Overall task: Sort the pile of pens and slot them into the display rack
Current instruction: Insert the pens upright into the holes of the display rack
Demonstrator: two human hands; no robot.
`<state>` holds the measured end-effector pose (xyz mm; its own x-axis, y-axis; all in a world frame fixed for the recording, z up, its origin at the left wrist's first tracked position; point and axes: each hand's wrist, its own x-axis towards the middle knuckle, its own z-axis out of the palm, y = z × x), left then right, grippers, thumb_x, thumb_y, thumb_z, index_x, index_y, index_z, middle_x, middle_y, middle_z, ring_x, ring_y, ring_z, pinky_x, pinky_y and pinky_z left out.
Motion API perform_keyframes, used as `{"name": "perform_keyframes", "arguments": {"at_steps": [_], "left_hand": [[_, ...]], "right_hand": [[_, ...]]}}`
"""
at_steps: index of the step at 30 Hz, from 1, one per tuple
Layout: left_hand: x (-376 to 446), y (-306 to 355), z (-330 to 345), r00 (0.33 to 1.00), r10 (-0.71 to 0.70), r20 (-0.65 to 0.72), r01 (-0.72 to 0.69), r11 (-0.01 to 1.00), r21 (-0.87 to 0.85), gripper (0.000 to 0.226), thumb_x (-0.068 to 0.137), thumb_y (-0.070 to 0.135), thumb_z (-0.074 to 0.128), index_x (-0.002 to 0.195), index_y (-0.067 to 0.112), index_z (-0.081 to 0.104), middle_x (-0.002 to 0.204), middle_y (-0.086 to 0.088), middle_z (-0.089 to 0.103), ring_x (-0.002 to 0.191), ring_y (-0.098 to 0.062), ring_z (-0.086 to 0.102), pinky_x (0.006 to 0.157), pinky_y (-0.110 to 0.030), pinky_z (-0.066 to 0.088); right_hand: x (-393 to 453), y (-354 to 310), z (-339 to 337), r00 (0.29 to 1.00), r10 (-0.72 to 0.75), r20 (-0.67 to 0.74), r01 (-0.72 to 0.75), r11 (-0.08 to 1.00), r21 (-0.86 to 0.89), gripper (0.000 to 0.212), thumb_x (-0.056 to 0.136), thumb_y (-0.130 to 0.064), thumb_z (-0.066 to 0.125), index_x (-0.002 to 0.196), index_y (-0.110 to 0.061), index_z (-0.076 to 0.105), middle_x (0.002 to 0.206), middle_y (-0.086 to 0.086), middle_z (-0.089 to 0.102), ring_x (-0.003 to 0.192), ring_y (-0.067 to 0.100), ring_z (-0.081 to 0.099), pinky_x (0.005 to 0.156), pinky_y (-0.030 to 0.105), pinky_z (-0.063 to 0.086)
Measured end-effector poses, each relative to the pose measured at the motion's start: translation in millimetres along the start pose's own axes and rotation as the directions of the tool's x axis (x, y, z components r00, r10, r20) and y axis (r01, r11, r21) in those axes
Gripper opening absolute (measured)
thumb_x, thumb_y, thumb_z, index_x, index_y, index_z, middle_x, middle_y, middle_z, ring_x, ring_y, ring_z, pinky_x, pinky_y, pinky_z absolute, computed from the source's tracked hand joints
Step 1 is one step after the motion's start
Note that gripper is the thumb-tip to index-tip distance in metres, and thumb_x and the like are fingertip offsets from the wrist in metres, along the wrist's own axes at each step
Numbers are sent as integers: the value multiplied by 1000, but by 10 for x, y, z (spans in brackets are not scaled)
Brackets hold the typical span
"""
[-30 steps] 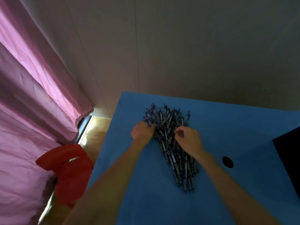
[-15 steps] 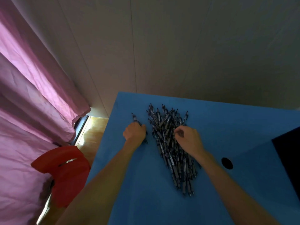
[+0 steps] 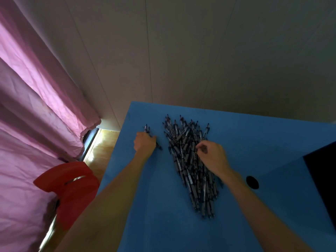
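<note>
Blue tabletop (image 3: 272, 142), dim light, detail on the pens is poor.

Left hand (image 3: 145, 144) is curled around a small bunch of pens (image 3: 147, 130): their tips stick out past the knuckles toward the wall and one end shows near the thumb side. The hand rests on the table, apart from the main pile, with a strip of bare blue between them.

Right hand (image 3: 213, 157) sits on top of the pile of pens (image 3: 189, 160), fingertips bent and pinched together at the pile's middle. It looks like it is picking at one pen, but whether one is actually between the fingers cannot be told.

The pile fans out toward the wall and narrows toward the person, pens crossing at many angles. No display rack is identifiable in view; a dark shape (image 3: 321, 179) at the right edge could be anything. Judgement: sorting stage, slotting not started.

Risks from here:
- Pens overlap and interlock by their clips, so pulling one from mid-pile could drag its neighbours and scatter the fan.
- The left bunch is near the table's left edge (image 3: 123, 139); a loosened grip or a nudge could roll pens off toward the floor by the red chair (image 3: 72, 190).
- Round hole (image 3: 252, 182) in the table sits just beside the right wrist; a stray pen rolling there could drop through.
- Low light makes mis-sorting similar pens likely.

Pink curtain (image 3: 36, 106) hangs at left.
</note>
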<state>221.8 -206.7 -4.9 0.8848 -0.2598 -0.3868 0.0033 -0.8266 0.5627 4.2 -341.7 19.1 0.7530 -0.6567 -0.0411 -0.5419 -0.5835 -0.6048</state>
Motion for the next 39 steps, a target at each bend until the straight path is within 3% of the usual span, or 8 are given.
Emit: {"name": "perform_keyframes", "arguments": {"at_steps": [3,7,13,16,20,27,32,39], "left_hand": [[-38,-24,21,996,73,-50,-68,993,98,28,95,34,58,85,8,53,77,-7,54,63,-20,47,63,-36,44],[-145,10,43,994,77,-83,-70,995,77,28,96,35,49,90,8,57,71,-2,49,71,-25,51,63,-33,38],[-254,118,231,979,84,186,-17,941,-337,12,96,22,53,90,11,52,71,-12,51,57,-22,49,55,-35,43],[-311,177,315,967,46,250,30,956,-293,47,85,34,74,68,19,33,58,-1,31,50,-16,32,51,-29,30],[-341,170,382,964,63,260,9,964,-266,63,80,39,82,64,21,24,55,-1,24,47,-15,27,50,-30,27],[-342,176,357,972,34,233,13,980,-199,54,78,34,80,61,18,31,56,-2,30,47,-16,32,48,-28,29],[-383,166,351,981,16,192,6,993,-115,57,75,48,80,60,19,33,55,1,33,47,-15,34,49,-24,27],[-407,106,317,993,20,116,-16,999,-34,48,78,58,70,68,18,47,63,0,47,55,-17,47,49,-23,33]], "right_hand": [[-6,28,-5,1000,-2,-1,2,1000,10,14,94,-15,64,104,-17,73,94,-5,72,83,7,65,80,25,56],[5,54,-1,1000,18,-9,-18,999,50,12,94,-15,65,101,-20,73,91,-7,71,82,4,64,78,20,54],[26,73,16,999,47,2,-47,996,81,12,94,-16,65,99,-23,73,90,-8,71,82,8,67,78,26,57],[-15,86,30,999,44,6,-44,996,77,12,94,-16,64,98,-22,73,89,-5,73,81,13,68,77,30,59],[-67,139,26,999,46,9,-47,996,79,11,94,-16,65,97,-22,73,92,-6,72,82,7,66,78,27,58],[-152,149,7,998,66,10,-67,994,90,12,96,-17,63,100,-20,74,95,-10,71,81,-2,62,70,11,47],[-176,132,-20,998,70,-2,-69,995,77,12,96,-16,63,99,-21,74,93,-12,71,79,-6,60,67,5,41],[-212,116,-61,999,52,-17,-50,996,80,12,95,-17,63,98,-21,74,92,-12,71,79,-1,63,73,18,52]]}}
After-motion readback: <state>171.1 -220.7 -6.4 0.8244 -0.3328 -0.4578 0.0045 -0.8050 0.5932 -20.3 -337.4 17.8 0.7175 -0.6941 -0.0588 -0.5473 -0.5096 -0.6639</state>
